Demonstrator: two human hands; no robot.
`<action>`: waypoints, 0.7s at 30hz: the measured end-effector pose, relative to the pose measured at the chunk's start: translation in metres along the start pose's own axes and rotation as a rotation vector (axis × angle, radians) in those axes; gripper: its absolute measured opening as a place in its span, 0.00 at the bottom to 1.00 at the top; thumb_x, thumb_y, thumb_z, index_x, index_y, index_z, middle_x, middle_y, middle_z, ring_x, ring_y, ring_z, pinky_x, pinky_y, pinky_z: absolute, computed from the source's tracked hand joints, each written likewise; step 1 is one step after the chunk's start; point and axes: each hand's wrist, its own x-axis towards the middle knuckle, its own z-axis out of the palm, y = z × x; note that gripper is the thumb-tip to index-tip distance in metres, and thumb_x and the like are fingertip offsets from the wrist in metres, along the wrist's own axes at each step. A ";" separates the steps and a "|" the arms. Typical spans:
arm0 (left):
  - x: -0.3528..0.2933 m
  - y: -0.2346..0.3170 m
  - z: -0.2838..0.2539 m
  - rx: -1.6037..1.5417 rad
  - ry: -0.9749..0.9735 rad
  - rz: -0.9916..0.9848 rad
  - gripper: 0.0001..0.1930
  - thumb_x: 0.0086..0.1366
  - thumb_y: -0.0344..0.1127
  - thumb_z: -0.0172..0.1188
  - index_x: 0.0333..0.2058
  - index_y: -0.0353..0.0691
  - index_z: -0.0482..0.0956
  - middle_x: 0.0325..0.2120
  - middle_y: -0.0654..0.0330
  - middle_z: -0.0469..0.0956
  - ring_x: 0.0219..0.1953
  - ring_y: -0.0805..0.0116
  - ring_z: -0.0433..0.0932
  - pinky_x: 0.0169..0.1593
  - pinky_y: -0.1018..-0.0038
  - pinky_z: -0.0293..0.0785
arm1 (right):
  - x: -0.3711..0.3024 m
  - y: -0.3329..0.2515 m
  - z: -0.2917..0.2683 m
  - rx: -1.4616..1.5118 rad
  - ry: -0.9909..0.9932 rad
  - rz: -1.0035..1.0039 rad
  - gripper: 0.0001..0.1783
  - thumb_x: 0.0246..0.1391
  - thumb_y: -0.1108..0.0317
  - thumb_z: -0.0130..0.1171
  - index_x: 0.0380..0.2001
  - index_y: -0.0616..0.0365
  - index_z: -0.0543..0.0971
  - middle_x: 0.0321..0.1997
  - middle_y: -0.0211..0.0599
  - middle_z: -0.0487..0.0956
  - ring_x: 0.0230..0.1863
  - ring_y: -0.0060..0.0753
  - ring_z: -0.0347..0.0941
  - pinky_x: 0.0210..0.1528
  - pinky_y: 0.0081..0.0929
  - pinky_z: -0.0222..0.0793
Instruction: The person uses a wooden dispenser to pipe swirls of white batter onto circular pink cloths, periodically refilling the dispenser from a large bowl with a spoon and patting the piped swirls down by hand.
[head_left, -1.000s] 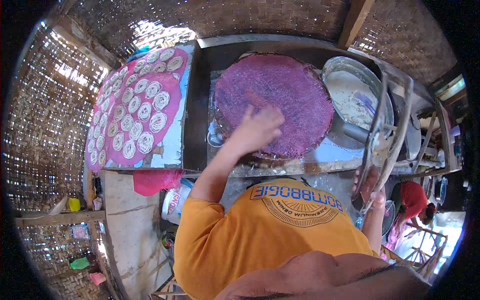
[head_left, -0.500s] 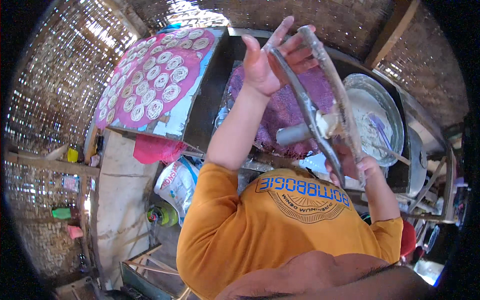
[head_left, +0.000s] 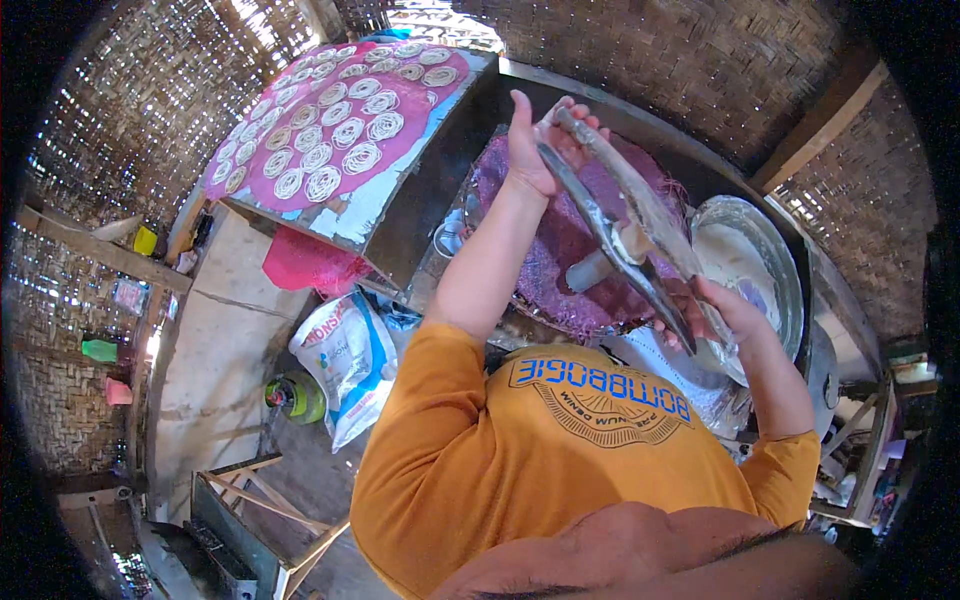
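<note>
Between my hands is a hand-held dough press, with a dark bar (head_left: 598, 218), a paler wooden bar (head_left: 635, 185) and a grey cylinder (head_left: 588, 273) sticking out from its middle. Pale dough-like stuff shows where the cylinder meets the bars. My left hand (head_left: 535, 160) is at the far ends of both bars, its fingers curling round them and its thumb stretched up. At the near ends, my right hand (head_left: 728, 308) grips the press, thumb side over the pale bar. Beneath it lies a round purple woven mat (head_left: 525, 235), partly hidden by the press.
At the far left, a pink cloth (head_left: 265, 165) bears several pale coiled noodle rounds. A metal basin (head_left: 790, 235) with whitish flour or dough stands right. A white sack (head_left: 345, 355) and green gas cylinder (head_left: 308, 397) are lower left, near a wooden frame (head_left: 290, 545).
My left hand's spread fingers have closed in round the bar ends. The press has come down slightly over the mat, and the whole view has shifted.
</note>
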 end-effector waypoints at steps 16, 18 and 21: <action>-0.015 0.003 0.028 0.142 0.073 0.177 0.21 0.52 0.62 0.48 0.18 0.51 0.68 0.16 0.71 0.68 0.24 0.71 0.70 0.39 0.58 0.66 | -0.021 -0.039 0.025 -0.513 0.178 -0.058 0.31 0.41 0.43 0.52 0.35 0.64 0.72 0.24 0.33 0.72 0.21 0.22 0.67 0.22 0.19 0.63; -0.008 0.014 0.040 0.179 -0.003 0.211 0.20 0.53 0.60 0.48 0.19 0.51 0.68 0.17 0.71 0.69 0.24 0.73 0.70 0.39 0.60 0.65 | -0.015 -0.041 0.031 -0.535 0.216 -0.091 0.33 0.38 0.42 0.54 0.35 0.65 0.71 0.24 0.34 0.72 0.21 0.23 0.67 0.21 0.19 0.63; -0.009 0.031 0.050 0.065 -0.030 0.171 0.25 0.52 0.66 0.43 0.18 0.49 0.69 0.16 0.66 0.70 0.23 0.68 0.70 0.38 0.61 0.66 | -0.009 -0.041 0.040 -0.547 0.260 -0.146 0.34 0.36 0.42 0.56 0.35 0.65 0.71 0.23 0.34 0.72 0.21 0.24 0.68 0.22 0.20 0.63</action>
